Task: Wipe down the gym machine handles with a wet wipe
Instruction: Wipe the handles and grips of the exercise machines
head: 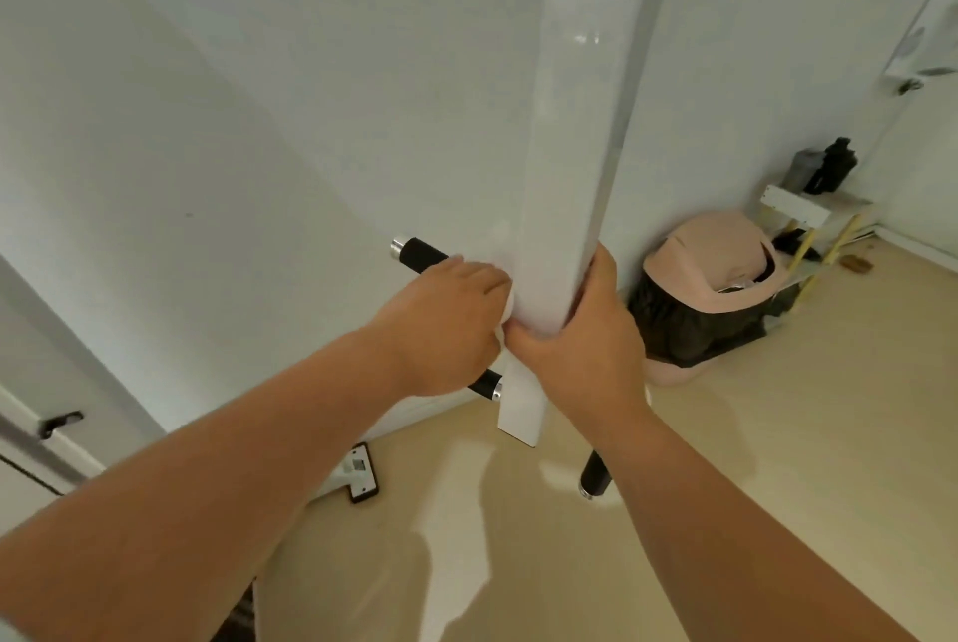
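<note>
Black foam handle with a chrome end cap [422,255] juts from the tall glossy white machine post [565,175]. Its long axis is near level, with the cap pointing left toward the wall. Right hand [586,346] wraps round the post, likely to steady it. Left hand [451,325] curls over the handle's inner end, pressing a crumpled white wet wipe [504,325] there to scrub.

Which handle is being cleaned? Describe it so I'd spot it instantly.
Start at the tall white post in the middle, which the right hand grips. The black handle juts out from its left side, its inner end under the left hand. Unlike the two lower black handles, it sits highest, silver cap pointing up-left.
</note>
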